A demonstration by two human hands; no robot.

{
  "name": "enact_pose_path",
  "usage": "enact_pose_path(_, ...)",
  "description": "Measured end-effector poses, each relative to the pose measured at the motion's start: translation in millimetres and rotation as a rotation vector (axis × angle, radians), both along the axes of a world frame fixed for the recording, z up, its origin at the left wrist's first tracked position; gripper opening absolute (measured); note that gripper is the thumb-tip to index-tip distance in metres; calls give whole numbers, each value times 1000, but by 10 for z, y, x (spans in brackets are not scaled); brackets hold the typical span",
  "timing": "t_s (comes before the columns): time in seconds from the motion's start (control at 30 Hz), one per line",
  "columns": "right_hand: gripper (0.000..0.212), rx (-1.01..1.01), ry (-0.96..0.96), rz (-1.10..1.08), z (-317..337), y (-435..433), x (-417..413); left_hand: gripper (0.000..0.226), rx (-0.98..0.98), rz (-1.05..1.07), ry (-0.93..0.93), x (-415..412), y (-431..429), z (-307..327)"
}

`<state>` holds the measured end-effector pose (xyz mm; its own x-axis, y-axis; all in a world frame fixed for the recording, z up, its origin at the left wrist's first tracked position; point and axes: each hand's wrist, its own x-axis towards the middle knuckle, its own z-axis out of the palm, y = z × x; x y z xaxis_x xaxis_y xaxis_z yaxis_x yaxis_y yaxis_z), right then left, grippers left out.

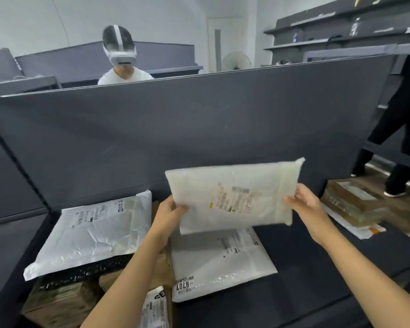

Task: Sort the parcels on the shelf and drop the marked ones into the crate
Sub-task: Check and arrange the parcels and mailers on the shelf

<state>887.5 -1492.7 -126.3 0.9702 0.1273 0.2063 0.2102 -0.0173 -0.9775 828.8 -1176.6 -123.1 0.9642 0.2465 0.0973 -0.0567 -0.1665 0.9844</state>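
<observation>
I hold a white padded parcel [234, 195] with a printed label up in the air above the dark shelf [305, 268]. My left hand [169, 213] grips its lower left edge and my right hand [302, 198] grips its right edge. Below it lies a white plastic mailer marked 8707 [220, 266]. A larger white mailer [92, 233] rests to the left, on top of brown cardboard boxes [57, 301]. Another labelled mailer [155, 308] pokes out at the bottom, partly hidden by my left forearm. No crate is in view.
A tall dark back panel [175, 129] rises behind the shelf. Brown taped boxes [355, 204] are stacked on the floor at the right. A person in dark clothes [398, 129] stands at the right; another person wearing a headset [121, 55] is beyond the panel.
</observation>
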Motion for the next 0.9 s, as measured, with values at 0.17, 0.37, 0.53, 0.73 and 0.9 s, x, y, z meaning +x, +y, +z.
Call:
enact_pose_path(0.17, 17, 2, 196, -44, -159, 167, 126, 19, -66, 66, 142, 48, 102, -212)
enact_pose_path(0.37, 26, -54, 322, -102, -447, 359, 259, 22, -64, 201, 298, 161, 69, -448)
enact_pose_path(0.53, 19, -99, 411, -86, -601, 492, 500, 34, -8, 293, 345, 273, -3, -504)
enact_pose_path(0.73, 46, -246, 383, -32, -736, 488, 760, 58, 357, 356, 421, 372, -334, -550)
enact_pose_path(0.9, 51, -341, 465, 46, -1074, 651, 823, 67, 775, 231, 646, 316, -476, -1031)
